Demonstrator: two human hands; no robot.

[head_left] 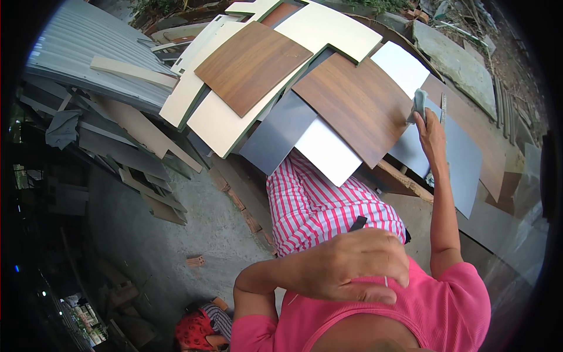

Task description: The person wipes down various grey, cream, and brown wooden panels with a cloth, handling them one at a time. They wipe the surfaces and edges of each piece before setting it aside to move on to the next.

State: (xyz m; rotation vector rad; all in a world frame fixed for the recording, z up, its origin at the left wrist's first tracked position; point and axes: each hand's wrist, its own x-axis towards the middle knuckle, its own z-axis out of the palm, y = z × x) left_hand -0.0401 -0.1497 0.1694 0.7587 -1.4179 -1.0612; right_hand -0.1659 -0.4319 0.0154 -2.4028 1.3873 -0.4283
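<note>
My right hand [433, 138] is closed on a bunched grey cloth [419, 104], at the right edge of a brown wood-grain panel [355, 105]. A blue-grey panel [466, 161] lies beside that wrist. Raised before my chest is my left hand [363, 267], its fingers curled toward the thumb. A thin white line shows by its fingertips; whether it is held cannot be made out. Nearer my legs lie a dark grey panel [280, 132] and a white panel [328, 151]. Another wood-grain panel [252, 67] rests on cream panels [220, 120] farther off.
Corrugated metal sheeting [99, 53] stands at the left, with stacked boards [126, 149] below it. A brick [196, 261] lies on the concrete floor [170, 234]. Part of a person in red [193, 328] shows at the bottom. A stone slab [457, 67] leans at upper right.
</note>
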